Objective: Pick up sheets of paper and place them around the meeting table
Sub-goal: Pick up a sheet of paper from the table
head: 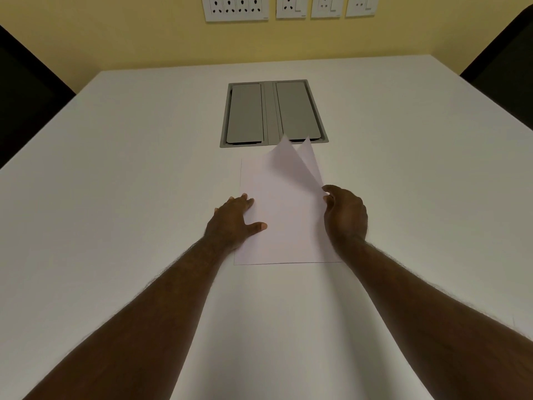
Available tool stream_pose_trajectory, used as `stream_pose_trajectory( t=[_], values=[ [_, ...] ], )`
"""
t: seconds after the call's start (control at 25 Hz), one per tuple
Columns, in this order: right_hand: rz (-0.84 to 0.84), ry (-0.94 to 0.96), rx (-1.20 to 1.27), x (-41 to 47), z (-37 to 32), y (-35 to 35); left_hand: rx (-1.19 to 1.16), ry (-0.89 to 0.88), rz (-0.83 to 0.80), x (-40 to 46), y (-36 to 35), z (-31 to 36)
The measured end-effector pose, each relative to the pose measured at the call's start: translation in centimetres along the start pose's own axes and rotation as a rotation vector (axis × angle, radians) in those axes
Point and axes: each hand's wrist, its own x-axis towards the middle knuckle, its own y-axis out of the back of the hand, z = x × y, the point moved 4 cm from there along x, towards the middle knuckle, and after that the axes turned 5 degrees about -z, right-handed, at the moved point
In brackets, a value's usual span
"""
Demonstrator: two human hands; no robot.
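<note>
Stack of white paper sheets [284, 226] flat on white meeting table [115, 197], just before grey recessed metal cable box [271, 111] | left hand [230, 223] spread flat, pressing stack's left edge | right hand [344, 217] pinching two lifted sheet corners [291, 160] at right edge | yellow wall's white sockets [235, 8] beyond.

The scene is viewed by one head-worn wide-angle camera, aimed forward and down along a white table [121, 174]. Both forearms are seen close below; the far wall [138, 39] is included above.
</note>
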Motion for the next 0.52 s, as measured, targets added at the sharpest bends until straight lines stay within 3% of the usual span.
stream_pose_trajectory(
  t=[0.2,0.4,0.52],
  values=[
    [0.08,0.077,-0.051,-0.4,-0.4,0.1,-0.006,0.001,0.004,-0.1,0.1,0.1],
    [0.035,-0.025,0.28,-0.1,0.0,0.2,-0.018,-0.009,-0.011,-0.4,0.3,0.4],
    [0.014,-0.129,0.465,0.0,-0.1,1.1,-0.189,0.001,0.071,-0.8,1.9,1.2]
  ],
)
